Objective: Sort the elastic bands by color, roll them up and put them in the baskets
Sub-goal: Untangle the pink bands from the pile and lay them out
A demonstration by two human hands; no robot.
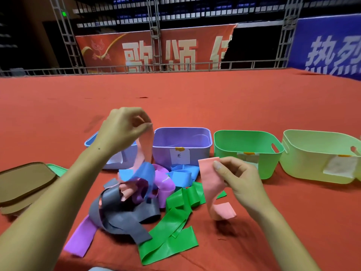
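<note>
4 plastic baskets (182, 145) stand seemingly empty behind a tangled pile of stretchy bands (136, 202). Left hand (125, 128) and right hand (236, 177) each pinch a pink elastic band (212, 184); nothing is rolled, so sorting has barely begun.

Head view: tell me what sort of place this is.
Probably an indoor arena or sports hall: rows of tiered seats behind, metal truss frames, large printed banners, and a wide red carpeted floor.
</note>
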